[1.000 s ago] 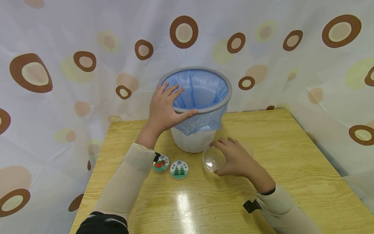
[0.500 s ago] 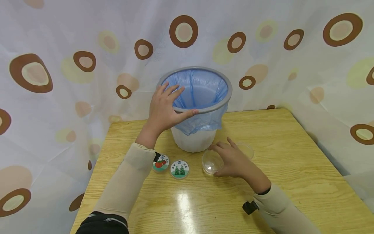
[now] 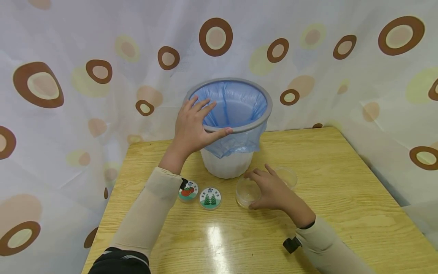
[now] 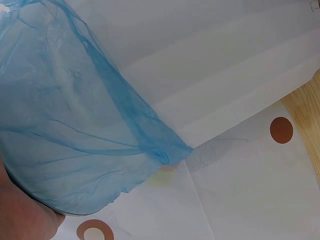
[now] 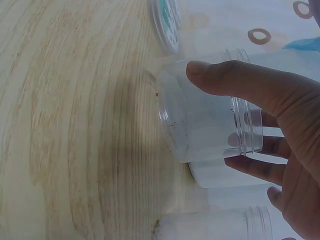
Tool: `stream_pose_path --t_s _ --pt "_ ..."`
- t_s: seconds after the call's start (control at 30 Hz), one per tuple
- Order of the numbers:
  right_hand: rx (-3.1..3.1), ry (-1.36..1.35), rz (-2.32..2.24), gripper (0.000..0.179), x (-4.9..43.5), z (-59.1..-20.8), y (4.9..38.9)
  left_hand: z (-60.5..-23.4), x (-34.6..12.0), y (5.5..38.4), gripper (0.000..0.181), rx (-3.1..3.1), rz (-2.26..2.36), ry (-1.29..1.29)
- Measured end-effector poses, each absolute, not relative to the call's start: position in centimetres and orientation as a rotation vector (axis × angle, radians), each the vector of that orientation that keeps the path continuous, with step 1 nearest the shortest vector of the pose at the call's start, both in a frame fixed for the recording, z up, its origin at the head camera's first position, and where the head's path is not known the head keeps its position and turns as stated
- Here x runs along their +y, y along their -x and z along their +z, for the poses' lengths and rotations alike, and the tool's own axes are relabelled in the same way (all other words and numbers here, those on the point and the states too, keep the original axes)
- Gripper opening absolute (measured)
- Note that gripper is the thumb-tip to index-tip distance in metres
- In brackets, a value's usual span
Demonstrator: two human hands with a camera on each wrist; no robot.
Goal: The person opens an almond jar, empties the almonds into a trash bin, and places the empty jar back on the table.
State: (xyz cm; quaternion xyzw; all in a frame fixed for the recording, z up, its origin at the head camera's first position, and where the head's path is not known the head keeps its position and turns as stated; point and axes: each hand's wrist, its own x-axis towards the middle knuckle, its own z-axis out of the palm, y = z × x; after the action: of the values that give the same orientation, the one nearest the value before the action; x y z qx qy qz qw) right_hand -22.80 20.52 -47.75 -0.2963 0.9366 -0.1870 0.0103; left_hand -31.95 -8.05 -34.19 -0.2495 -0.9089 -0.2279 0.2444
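My right hand (image 3: pixel 272 190) grips a clear plastic jar (image 3: pixel 247 194), low over the table. Thumb and fingers lie on opposite sides of the jar (image 5: pixel 200 117), whose threaded neck shows in the right wrist view. Nothing shows inside beyond small specks. A second clear jar (image 5: pixel 215 227) stands just beyond this hand and is partly covered by it in the head view. My left hand (image 3: pixel 191 125) rests with spread fingers over the left rim of a white trash can (image 3: pixel 227 165), thumb along the front rim. A blue bag (image 3: pixel 236 110) lines the can and hangs over its edge.
Two round discs, one with a tomato picture (image 3: pixel 188 192) and one with a green vegetable picture (image 3: pixel 210 199), lie left of the held jar. The wooden table (image 3: pixel 191 239) meets a patterned curtain (image 3: pixel 137 34) at the back and sides.
My right hand has shifted slightly left and toward me with the jar, showing more of the second jar behind it. The left hand and the trash can have stayed in place.
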Motion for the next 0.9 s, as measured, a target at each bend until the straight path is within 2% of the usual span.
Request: stream_pose_path --t_s 0.33,0.9 --pt "2.931 0.897 -0.56 0.088 20.5 -48.7 22.5 -34.3 -8.1 31.9 0.128 -2.483 -0.622 0.681" --pt "2.973 0.863 -0.456 0.091 20.5 -49.0 22.2 -34.2 -8.0 31.8 0.128 -2.489 -0.624 0.68"
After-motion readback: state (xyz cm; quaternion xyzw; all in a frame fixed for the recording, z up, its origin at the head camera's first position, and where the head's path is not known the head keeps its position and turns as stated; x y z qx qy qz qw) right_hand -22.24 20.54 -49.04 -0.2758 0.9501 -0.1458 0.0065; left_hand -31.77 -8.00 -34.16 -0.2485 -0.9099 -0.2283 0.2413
